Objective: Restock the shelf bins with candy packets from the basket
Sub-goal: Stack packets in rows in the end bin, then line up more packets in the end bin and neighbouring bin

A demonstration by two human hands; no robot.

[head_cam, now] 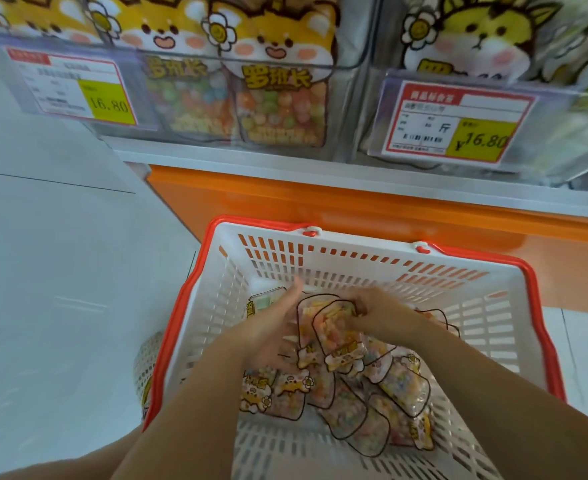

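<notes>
Pale floor (pixel 43 271) fills the far left; above it, on the shelf front, hangs the left price tag (pixel 74 86), red-bordered, with a yellow patch reading 16.80. Just right of that tag, the clear left bin (pixel 349 109) holds upright orange packets (pixel 275 98) printed with a cartoon animal, coloured sweets showing through their windows; below the bins runs an orange shelf base (pixel 285 199).

In the lower centre a white slatted basket (pixel 355 261) with a red rim sits close against that base; two bare forearms reach down into it from the bottom edge. The left hand (pixel 272 327) has its fingers straight and its thumb raised; its palm lies flat against the left side of a bunch of candy packets (pixel 323 323), which stands on end in the middle of the basket. The right hand (pixel 386 311) curls its fingers over the top of the same bunch and grasps it.

Beneath the hands and to their right, loose packets (pixel 372 403) lie overlapping on the basket floor; one more shows near the far wall, behind the left hand.

At upper right the right price tag (pixel 459 123), also marked 16.80, hangs on the clear right bin (pixel 562 133); this bin holds yellow packets (pixel 486 32) with a cartoon animal.
</notes>
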